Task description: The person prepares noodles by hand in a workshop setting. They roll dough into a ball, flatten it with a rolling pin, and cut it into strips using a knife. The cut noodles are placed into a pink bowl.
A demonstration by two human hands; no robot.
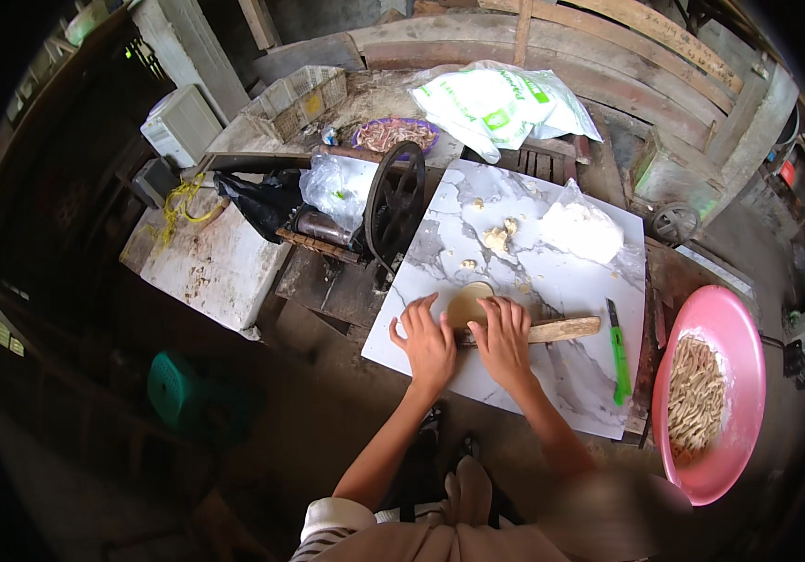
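A flat, round piece of pale dough (467, 303) lies on the white marbled board, close to its near edge. My left hand (428, 343) rests at the dough's left side, fingers stretched and apart. On its right side lies my right hand (503, 343), fingers bent a little over the edge and not wrapped round anything I can see. A wooden stick or handle (565, 330) sticks out to the right from beneath my right hand; its other end is hidden there. Further right is a green utility knife (619, 361) with its blade out. Dough scraps (498, 236) lie beyond my hands.
The marbled board (552, 393) carries a bag of white powder (582, 230). To the right stands a pink basin (749, 365) of cut dough strips. A black handwheel (397, 206) rises at the board's left. Behind are a purple-rimmed basket (393, 137) and a large white-green bag (505, 103).
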